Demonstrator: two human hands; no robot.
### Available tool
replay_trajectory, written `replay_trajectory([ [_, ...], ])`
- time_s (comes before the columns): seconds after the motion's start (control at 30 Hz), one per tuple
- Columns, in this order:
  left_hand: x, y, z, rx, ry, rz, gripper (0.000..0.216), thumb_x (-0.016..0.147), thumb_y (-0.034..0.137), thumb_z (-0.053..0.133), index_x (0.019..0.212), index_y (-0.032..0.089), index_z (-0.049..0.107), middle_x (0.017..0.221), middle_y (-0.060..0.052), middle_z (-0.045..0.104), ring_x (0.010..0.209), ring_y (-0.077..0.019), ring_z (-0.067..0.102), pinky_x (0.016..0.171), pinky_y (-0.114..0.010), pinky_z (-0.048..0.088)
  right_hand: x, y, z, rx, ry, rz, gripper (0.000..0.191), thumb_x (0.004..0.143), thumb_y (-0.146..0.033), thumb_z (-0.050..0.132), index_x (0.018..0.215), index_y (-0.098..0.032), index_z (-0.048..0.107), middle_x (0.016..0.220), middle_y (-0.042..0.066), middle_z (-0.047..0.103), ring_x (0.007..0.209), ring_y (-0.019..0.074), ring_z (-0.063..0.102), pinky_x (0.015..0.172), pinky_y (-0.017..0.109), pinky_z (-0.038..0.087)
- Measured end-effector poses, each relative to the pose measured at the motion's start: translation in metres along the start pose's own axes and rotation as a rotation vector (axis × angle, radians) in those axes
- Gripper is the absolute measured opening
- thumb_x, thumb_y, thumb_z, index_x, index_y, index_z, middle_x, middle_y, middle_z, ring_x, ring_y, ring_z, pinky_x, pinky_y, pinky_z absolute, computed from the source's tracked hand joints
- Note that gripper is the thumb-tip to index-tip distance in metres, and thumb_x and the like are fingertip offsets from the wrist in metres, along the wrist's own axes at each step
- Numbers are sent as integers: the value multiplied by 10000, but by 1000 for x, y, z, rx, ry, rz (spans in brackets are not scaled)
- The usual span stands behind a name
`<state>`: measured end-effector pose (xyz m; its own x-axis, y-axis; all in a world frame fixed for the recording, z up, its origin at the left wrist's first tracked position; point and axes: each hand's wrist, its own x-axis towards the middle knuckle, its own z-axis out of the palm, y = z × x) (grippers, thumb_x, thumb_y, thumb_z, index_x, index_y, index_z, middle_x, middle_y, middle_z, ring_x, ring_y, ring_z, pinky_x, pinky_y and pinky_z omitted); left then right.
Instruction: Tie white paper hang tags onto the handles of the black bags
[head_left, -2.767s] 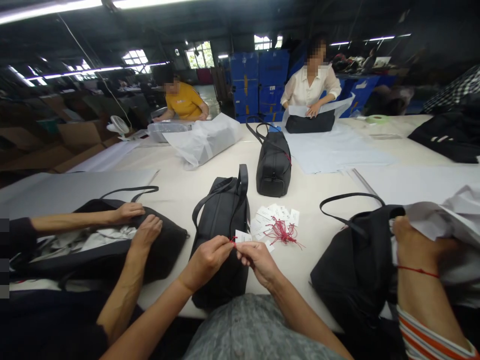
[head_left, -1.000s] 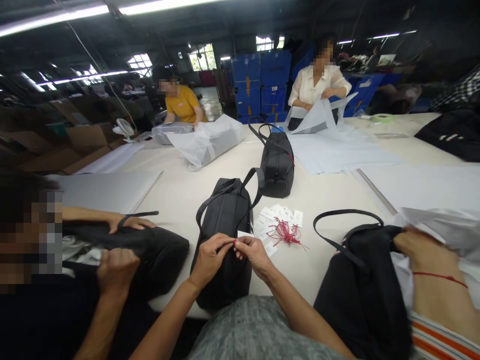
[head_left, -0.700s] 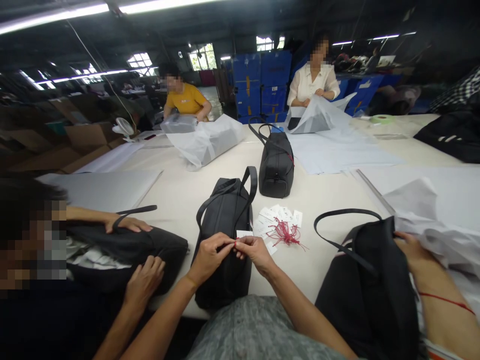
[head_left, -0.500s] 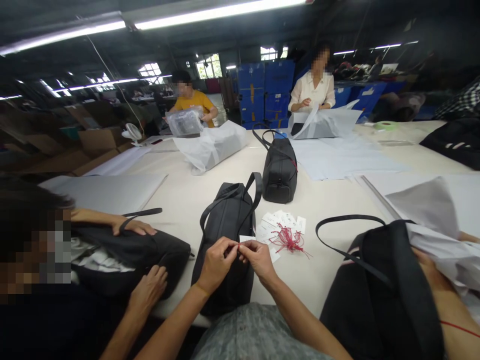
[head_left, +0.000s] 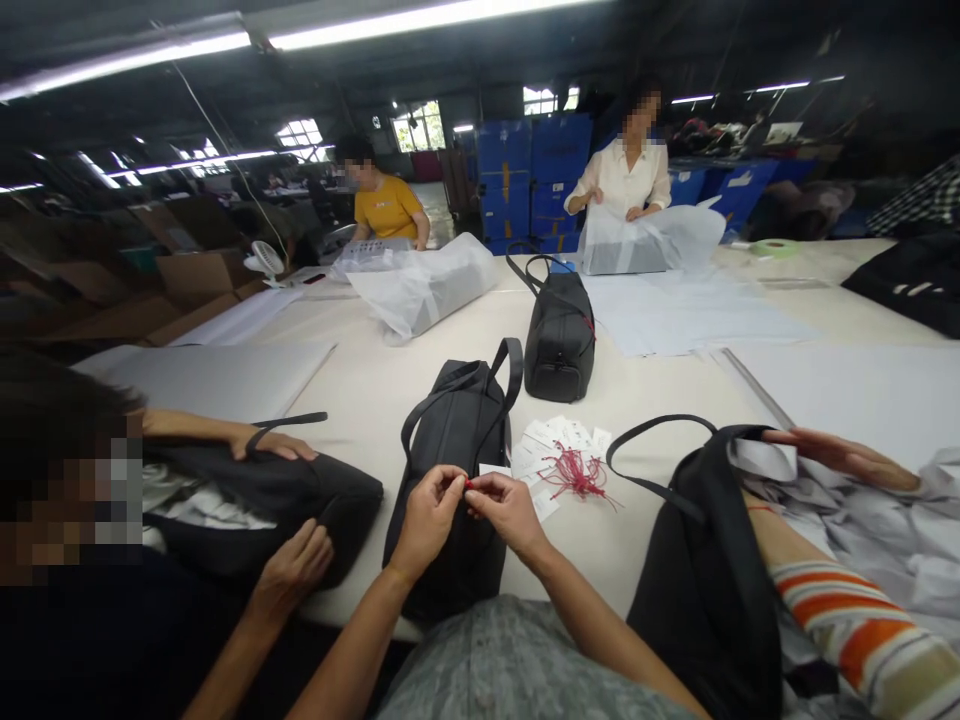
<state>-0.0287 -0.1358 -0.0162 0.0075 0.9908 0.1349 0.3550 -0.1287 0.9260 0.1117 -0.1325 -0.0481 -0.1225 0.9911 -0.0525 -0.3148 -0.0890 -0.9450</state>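
Your neighbour's orange-striped sleeve (head_left: 847, 620) has come forward; your left hand (head_left: 429, 515) and right hand (head_left: 514, 512) pinch thin red cord (head_left: 468, 484), apparently mid-knot, probably calling for an even pull.

A tube light (head_left: 435, 21) glares overhead and the far windows (head_left: 420, 128) burn nearly white amid deep, murky gloom; the pale bench (head_left: 360, 400) is softly, evenly lit, fine detail looks smeared, and wide-angle distortion stretches the edges
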Motion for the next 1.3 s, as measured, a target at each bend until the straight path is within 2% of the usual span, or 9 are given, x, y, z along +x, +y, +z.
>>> replay_trajectory([
  [0.13, -1, -2, 0, 13, 22, 14, 254, 884, 414, 541, 919, 171, 606, 874, -49, 660, 839, -186, 632, 751, -287, 488, -1, -3, -3, -220, 28, -101, 196, 763, -371, 689, 784, -177, 712, 640, 14, 663, 573, 148, 609, 553, 264, 470],
  [0.23, -1, -4, 0, 27, 19, 37, 245, 894, 406, 533, 924, 173, 599, 870, -45, 651, 829, -181, 627, 755, -287, 487, -1, -4, -4, -317, 38, -201, 168, 798, -350, 659, 786, -199, 733, 711, 28, 693, 671, 169, 628, 632, 283, 483],
  [0.43, -1, -6, -2, 23, -42, 76, 220, 896, 386, 542, 930, 180, 612, 867, -35, 652, 820, -171, 628, 749, -274, 491, 2, 2, -2, -276, 31, -237, 178, 814, -353, 647, 873, -238, 769, 882, 39, 753, 836, 218, 681, 779, 339, 526],
  [0.63, -1, -10, 0, 7, 22, 34, 231, 905, 397, 534, 935, 177, 595, 891, -41, 653, 839, -169, 627, 772, -286, 496, 6, 6, 1, -255, -21, -236, 244, 840, -368, 629, 1037, -280, 743, 1038, 25, 745, 974, 224, 683, 908, 371, 511],
  [0.7, -2, -11, 2, -20, 51, 4, 243, 905, 405, 530, 950, 173, 589, 896, -43, 653, 844, -172, 630, 766, -290, 499, 4, 4, 1, -269, -13, -234, 240, 838, -375, 634, 1021, -266, 745, 1016, 29, 747, 947, 213, 680, 881, 349, 510],
  [0.87, -5, -9, 3, -37, 80, -31, 266, 887, 424, 547, 960, 171, 584, 872, -42, 652, 829, -183, 639, 728, -290, 503, -1, 0, -2, -317, 9, -212, 213, 832, -395, 629, 808, -214, 739, 735, 9, 698, 706, 162, 606, 668, 273, 465],
  [1.03, -5, -8, 3, -23, 30, 1, 250, 881, 420, 558, 921, 175, 593, 864, -36, 650, 820, -170, 630, 734, -272, 492, 2, -1, -2, -251, 17, -195, 199, 802, -395, 657, 811, -221, 752, 766, 23, 717, 721, 179, 616, 691, 294, 478],
  [1.2, -5, -10, 5, -98, 112, -68, 264, 864, 428, 579, 926, 172, 599, 816, -16, 638, 726, -142, 605, 674, -249, 488, 7, -2, 4, -200, -4, -185, 201, 782, -407, 678, 818, -229, 766, 792, 28, 730, 744, 196, 638, 714, 310, 487],
  [1.3, -3, -10, 1, -201, 107, -116, 283, 855, 429, 592, 942, 160, 600, 769, -2, 611, 679, -127, 583, 678, -250, 496, 7, 2, 4, -165, -28, -171, 233, 804, -423, 653, 830, -213, 751, 679, 7, 671, 630, 151, 574, 619, 270, 444],
])
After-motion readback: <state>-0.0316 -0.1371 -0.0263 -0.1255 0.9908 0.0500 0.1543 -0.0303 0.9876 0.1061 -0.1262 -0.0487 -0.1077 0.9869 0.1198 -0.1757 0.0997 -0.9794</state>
